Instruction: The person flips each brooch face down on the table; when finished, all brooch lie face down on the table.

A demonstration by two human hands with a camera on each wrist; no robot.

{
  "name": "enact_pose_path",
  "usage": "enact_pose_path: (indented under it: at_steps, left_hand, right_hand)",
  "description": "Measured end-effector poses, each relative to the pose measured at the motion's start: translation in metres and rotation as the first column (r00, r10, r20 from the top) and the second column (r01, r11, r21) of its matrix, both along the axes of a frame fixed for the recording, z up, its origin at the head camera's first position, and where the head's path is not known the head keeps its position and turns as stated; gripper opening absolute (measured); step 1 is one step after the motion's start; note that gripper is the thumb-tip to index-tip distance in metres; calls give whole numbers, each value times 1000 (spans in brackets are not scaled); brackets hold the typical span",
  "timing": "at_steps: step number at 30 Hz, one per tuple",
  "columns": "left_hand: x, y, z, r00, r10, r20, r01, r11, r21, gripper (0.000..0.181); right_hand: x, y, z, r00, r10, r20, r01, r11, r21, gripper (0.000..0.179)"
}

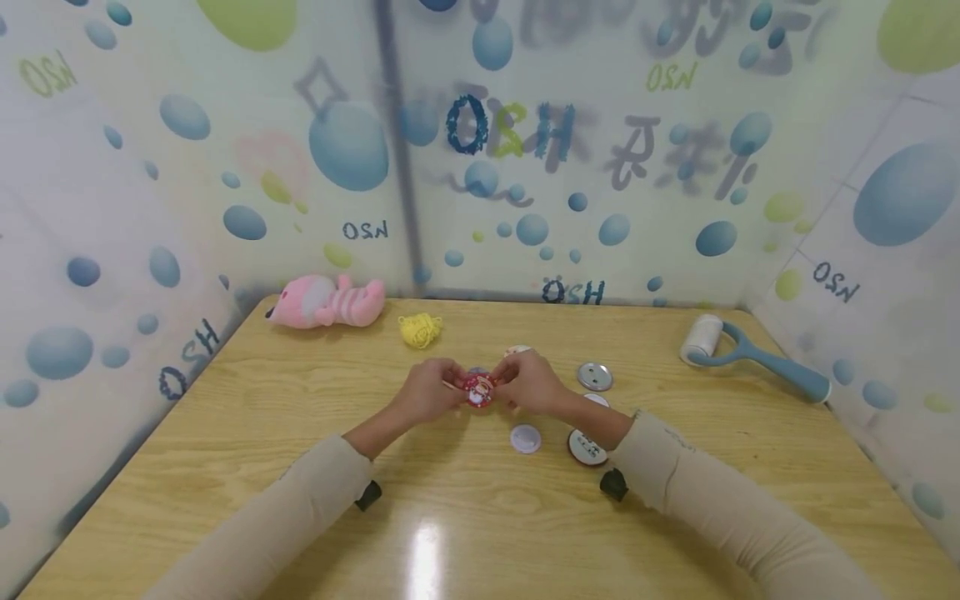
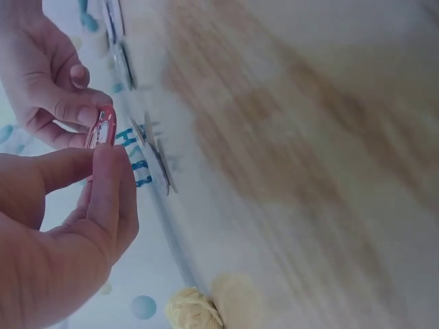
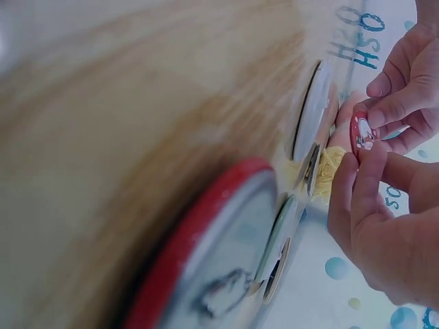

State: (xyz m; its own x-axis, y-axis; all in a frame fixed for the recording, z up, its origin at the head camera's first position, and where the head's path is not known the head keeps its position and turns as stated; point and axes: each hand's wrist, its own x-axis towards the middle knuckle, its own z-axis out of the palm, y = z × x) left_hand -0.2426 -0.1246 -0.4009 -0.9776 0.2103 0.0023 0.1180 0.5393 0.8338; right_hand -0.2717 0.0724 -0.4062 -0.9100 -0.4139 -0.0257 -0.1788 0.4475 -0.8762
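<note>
A round red button badge (image 1: pixel 479 390) with a cartoon picture is raised a little above the table, its face towards me. My left hand (image 1: pixel 429 390) pinches its left edge between thumb and fingertips. On the opposite edge, my right hand (image 1: pixel 534 383) pinches it too, as the left wrist view also shows with the red badge (image 2: pixel 103 127) between both hands. Around my right hand lie more badges: a pale one (image 1: pixel 526 438), a larger dark-rimmed one (image 1: pixel 587 448), and a silver-backed one (image 1: pixel 595 376). Others are partly hidden behind the right hand and wrist.
A pink striped plush toy (image 1: pixel 330 302) lies at the back left of the wooden table (image 1: pixel 300 400). Beside it sits a ball of yellow yarn (image 1: pixel 420 330). A blue-handled lint roller (image 1: pixel 757 357) lies at the far right. Patterned curtains (image 1: pixel 480 208) surround the table.
</note>
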Motion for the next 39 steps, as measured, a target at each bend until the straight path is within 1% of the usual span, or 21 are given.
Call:
enact_pose_path:
  at_steps: [3,5,9,13,15,21,25,30,33,36,37,39]
  left_hand:
    - [-2,-3,0,1000,-16,21,14,998,66,17]
    - [-3,-5,2,999,-18,50,13,995,94,16]
    - [-5,-6,6,995,-21,96,12,996,93,13]
    - [-3,-7,7,994,-48,100,39,995,92,10]
    - [-3,-8,6,993,-57,101,48,995,91,9]
    - [0,-11,5,991,-69,117,56,992,109,7]
    - [1,-12,2,990,-82,114,68,990,123,7]
    - [0,-11,-2,991,-96,96,83,987,137,8]
    - [1,-11,-2,994,-86,70,78,992,102,8]
    - [3,-10,-2,997,-69,42,67,997,41,7]
    - [3,-9,-1,997,-61,36,61,998,21,6]
    - [3,-8,-1,998,-57,33,57,998,8,5]
  right_hand:
    - [0,1,-1,1000,-14,3,14,999,-39,15]
    - [0,2,-1,1000,-14,13,15,998,-66,14]
    - [1,5,0,1000,-11,28,12,998,-64,10]
    - [2,8,1,999,-6,43,7,1000,-27,9]
    - [3,9,1,998,-6,63,8,1000,-22,10]
    - [3,9,1,993,-4,116,5,1000,-16,11]
    - [4,9,1,991,4,131,-1,1000,-24,10]
    - [4,11,0,992,24,127,-20,999,-37,11]
    - [4,12,1,992,19,124,-16,1000,-24,11]
    - [4,12,2,991,3,132,-2,1000,-9,10]
    - [4,12,2,991,1,137,0,1000,-5,10]
    - [4,12,2,989,-2,149,3,1000,-2,9]
